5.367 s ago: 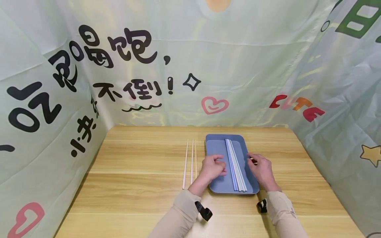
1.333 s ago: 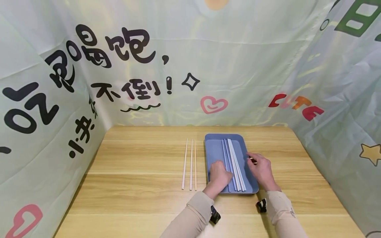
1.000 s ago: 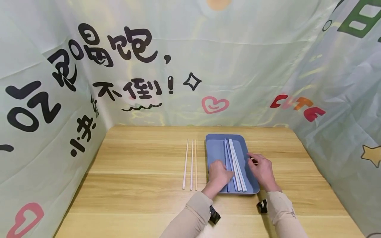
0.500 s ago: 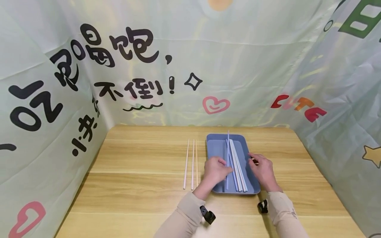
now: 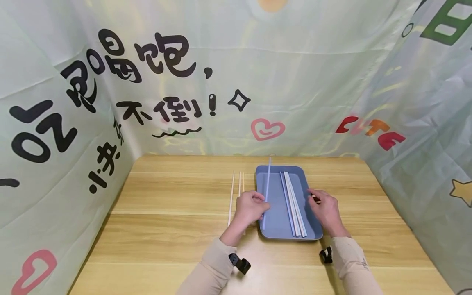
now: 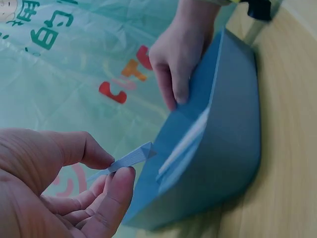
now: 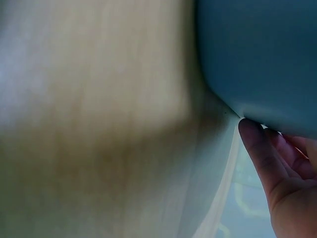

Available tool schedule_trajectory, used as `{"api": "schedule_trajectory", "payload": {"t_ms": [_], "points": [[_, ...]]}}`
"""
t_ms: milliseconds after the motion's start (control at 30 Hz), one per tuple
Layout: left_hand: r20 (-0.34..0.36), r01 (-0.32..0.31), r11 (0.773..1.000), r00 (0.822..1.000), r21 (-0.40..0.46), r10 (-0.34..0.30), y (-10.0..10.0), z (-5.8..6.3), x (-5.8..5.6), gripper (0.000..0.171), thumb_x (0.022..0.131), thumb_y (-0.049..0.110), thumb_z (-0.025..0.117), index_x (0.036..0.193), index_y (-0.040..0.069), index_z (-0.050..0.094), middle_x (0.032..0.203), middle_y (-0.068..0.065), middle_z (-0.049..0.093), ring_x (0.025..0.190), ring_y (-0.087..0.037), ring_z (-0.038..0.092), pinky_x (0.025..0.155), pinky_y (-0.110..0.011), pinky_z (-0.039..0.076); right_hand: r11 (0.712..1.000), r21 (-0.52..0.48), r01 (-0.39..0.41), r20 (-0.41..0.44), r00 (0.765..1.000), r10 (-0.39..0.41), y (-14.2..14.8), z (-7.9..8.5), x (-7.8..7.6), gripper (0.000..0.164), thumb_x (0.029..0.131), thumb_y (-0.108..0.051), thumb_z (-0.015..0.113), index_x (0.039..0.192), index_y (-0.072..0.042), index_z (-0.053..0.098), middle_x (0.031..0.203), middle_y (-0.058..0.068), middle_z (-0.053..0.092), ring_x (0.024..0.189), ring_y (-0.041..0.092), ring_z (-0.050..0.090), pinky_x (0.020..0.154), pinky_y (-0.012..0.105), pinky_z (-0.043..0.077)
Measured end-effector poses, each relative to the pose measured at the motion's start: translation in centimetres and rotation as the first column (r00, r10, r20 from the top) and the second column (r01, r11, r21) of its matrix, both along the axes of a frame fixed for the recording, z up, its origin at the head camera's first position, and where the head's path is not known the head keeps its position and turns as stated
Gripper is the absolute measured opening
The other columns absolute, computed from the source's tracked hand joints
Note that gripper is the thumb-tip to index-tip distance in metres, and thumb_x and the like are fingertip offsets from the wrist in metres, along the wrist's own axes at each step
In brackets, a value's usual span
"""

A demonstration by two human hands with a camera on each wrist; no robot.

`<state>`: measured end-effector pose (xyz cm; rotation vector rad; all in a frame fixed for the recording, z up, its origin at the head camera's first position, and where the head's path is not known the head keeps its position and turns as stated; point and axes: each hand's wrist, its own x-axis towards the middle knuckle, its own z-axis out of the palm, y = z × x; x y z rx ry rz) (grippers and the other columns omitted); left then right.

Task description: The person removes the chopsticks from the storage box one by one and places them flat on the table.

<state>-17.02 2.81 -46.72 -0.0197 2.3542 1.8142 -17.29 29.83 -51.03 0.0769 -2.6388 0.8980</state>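
My left hand [image 5: 252,207] pinches one pale blue chopstick [image 5: 268,180] between thumb and finger, raised above the left side of the blue-grey tray [image 5: 274,233]. In the left wrist view, the squared end of that chopstick [image 6: 131,158] pokes out past the fingertips. Inside the tray, a bunch of several white and blue chopsticks [image 5: 293,205] lies lengthwise, right of centre. My right hand [image 5: 325,211] grips the tray's right rim; in the right wrist view a digit touches the tray's outer wall [image 7: 257,64]. Left of the tray, three pale chopsticks [image 5: 232,192] lie on the table, partly hidden by my left hand.
The wooden table [image 5: 166,229] meets printed cloth [image 5: 309,82] at its back and sides. Black cameras [image 5: 239,263] are strapped at both wrists.
My left hand has picked a blue chopstick out of the tray, lifted it and carried it left, towards the tray's left rim. My right hand has stayed on the tray's right side.
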Motion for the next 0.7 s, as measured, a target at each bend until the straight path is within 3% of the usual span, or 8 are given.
{"api": "schedule_trajectory", "payload": {"t_ms": [167,367,533,700], "points": [[-0.001,-0.023,0.999,1.000,-0.036,0.023,-2.0,-0.6,-0.3,0.013,0.081,0.006,0.079,0.093,0.003,0.074,0.081,-0.005,0.074,0.052,-0.016,0.068,0.055,-0.037,0.063,1.000,0.002,0.001,0.028,1.000,-0.001,0.0,0.1,0.0,0.031,0.098,0.002,0.065,0.128,0.008,0.070,0.120,0.032,0.071,0.095,0.041,0.073,0.069,0.031,0.061],[-0.023,-0.041,0.998,0.999,-0.052,0.040,-3.9,-1.1,-0.6,0.015,0.082,0.006,0.076,0.097,0.001,0.075,0.082,-0.007,0.075,0.052,-0.021,0.070,0.049,-0.029,0.059,1.000,0.011,0.001,0.031,1.000,-0.001,0.1,0.1,-0.1,0.031,0.098,0.000,0.065,0.128,0.008,0.070,0.121,0.032,0.071,0.095,0.041,0.074,0.066,0.024,0.057],[-0.028,-0.054,0.996,0.998,-0.069,0.052,-5.2,-1.5,-0.8,0.018,0.083,0.007,0.075,0.099,0.000,0.076,0.081,-0.006,0.074,0.054,-0.022,0.071,0.047,-0.025,0.055,1.000,0.015,0.007,0.023,1.000,-0.008,0.0,0.0,-0.1,0.031,0.097,0.001,0.066,0.127,0.008,0.071,0.120,0.031,0.072,0.094,0.040,0.074,0.067,0.027,0.059],[-0.034,-0.079,0.993,0.996,-0.088,0.076,-6.5,-1.9,-0.9,0.019,0.081,0.005,0.074,0.099,-0.002,0.075,0.081,-0.009,0.075,0.049,-0.015,0.066,0.047,-0.025,0.056,1.000,0.016,0.012,0.008,1.000,-0.013,0.0,-0.1,-0.1,0.031,0.096,0.004,0.066,0.126,0.008,0.071,0.118,0.031,0.072,0.093,0.040,0.074,0.069,0.033,0.061]]}}
